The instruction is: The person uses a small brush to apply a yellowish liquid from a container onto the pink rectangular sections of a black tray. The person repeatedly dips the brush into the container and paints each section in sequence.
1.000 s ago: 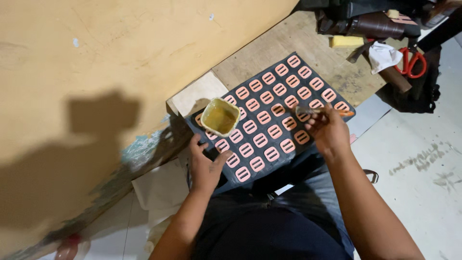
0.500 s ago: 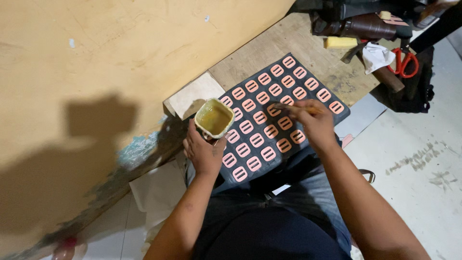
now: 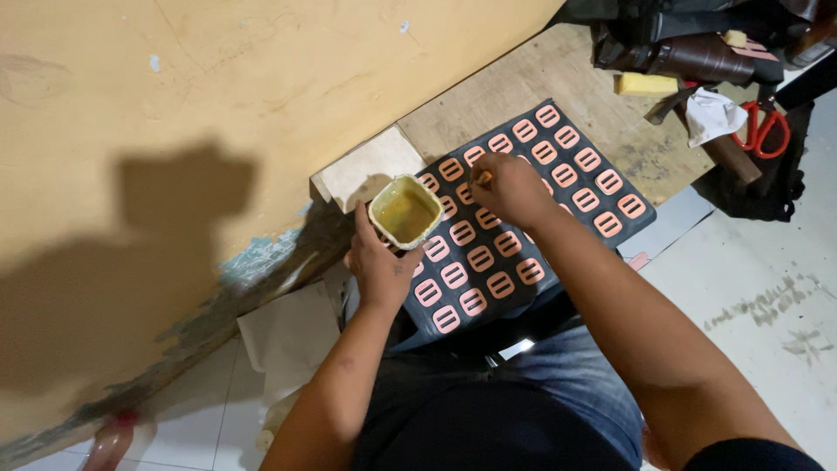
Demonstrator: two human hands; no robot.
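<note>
The left hand (image 3: 379, 262) gripped 1 square yellow cup (image 3: 405, 211) at the dark board's (image 3: 558, 279) left edge, while the right hand (image 3: 510, 185) pinched perhaps 1 small brush (image 3: 482, 177) above roughly 20 visible pink buckle-shaped pieces (image 3: 500, 284).

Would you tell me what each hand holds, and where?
Left hand grips the square yellowish cup by its side wall; right hand pinches a small orange-tipped tool near its end.

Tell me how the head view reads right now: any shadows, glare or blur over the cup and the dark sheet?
Head view: sharp overall, no motion blur on the left hand or right hand; a large dark shadow falls on the yellow wall, left of the work; the cup and dark sheet are evenly lit, without glare; the scissors stay readable.
</note>
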